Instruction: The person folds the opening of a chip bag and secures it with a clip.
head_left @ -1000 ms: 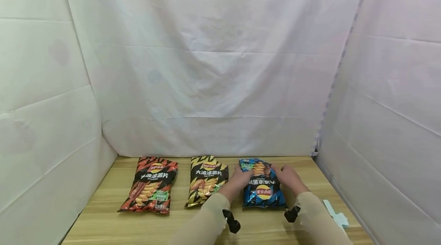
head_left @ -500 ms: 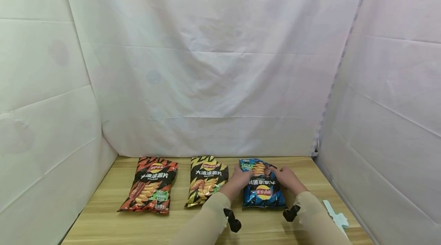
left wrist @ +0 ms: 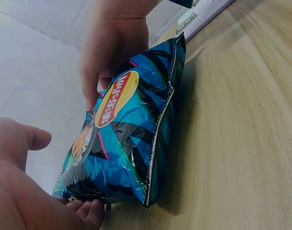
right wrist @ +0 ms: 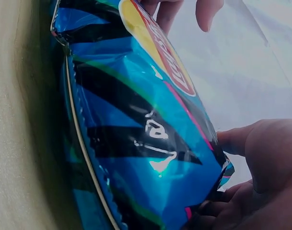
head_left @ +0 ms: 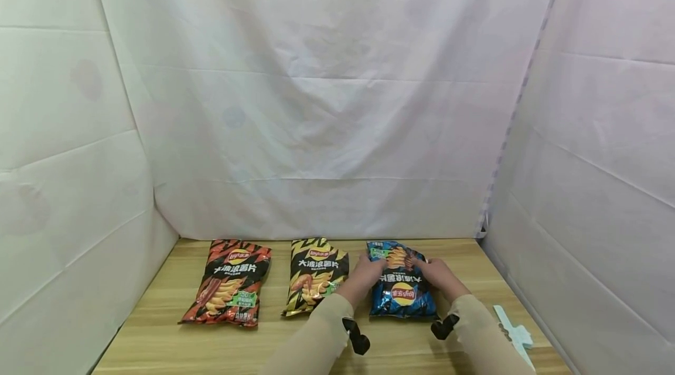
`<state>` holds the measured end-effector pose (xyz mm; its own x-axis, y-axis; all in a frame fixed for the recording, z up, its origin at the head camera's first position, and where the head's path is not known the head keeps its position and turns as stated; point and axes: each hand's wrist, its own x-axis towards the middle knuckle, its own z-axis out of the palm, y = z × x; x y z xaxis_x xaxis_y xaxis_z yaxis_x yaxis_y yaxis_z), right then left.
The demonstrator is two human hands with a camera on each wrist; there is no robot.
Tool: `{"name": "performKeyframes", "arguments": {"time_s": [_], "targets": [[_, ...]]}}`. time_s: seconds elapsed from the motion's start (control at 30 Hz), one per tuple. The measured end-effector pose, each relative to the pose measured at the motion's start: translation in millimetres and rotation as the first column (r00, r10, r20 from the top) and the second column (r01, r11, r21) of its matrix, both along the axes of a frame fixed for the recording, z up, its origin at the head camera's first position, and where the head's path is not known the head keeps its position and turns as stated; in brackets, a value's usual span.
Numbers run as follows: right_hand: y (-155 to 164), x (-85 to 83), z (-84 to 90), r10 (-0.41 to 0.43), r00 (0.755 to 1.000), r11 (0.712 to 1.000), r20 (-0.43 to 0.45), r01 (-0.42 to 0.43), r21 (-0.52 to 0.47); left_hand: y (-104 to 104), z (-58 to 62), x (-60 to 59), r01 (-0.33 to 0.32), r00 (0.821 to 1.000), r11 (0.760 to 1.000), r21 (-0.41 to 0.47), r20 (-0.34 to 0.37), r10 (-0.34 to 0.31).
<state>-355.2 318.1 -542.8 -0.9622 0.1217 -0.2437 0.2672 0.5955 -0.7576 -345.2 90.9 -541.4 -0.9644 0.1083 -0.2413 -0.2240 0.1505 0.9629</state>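
Hands, left [head_left: 365, 274] and right [head_left: 439, 275], clamp blue bag [head_left: 402, 293] on wooden table [head_left: 158, 328]; white sheets [head_left: 327, 99], probably cloth.

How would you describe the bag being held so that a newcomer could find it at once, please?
On the wooden table, three crisp bags lie in a row. It is the blue bag at the right end, between both hands, the only blue one beside the red bag and yellow bag.
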Motion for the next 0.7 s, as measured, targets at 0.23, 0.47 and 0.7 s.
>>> {"name": "performKeyframes", "arguments": {"time_s": [0.23, 0.47, 0.7], "targets": [[-0.1, 0.1, -3.3, -0.016, 1.000, 0.999, -0.016, 0.015, -0.052, 1.5, 2.8, 0.6, -0.021, 1.000, 0.999, 0.030, -0.015, 0.021], [-1.9, -1.2, -6.9, -0.035, 0.999, 0.997, -0.030, 0.033, -0.063, 1.0, 1.8, 2.4, -0.050, 0.999, 0.997, 0.057, -0.006, 0.050], [-4.6, 2.3, -4.5, -0.068, 0.997, 0.991, -0.041, 0.063, -0.122, 0.4, 1.6, 2.9, -0.046, 0.999, 0.996, 0.082, -0.024, 0.048]]}}
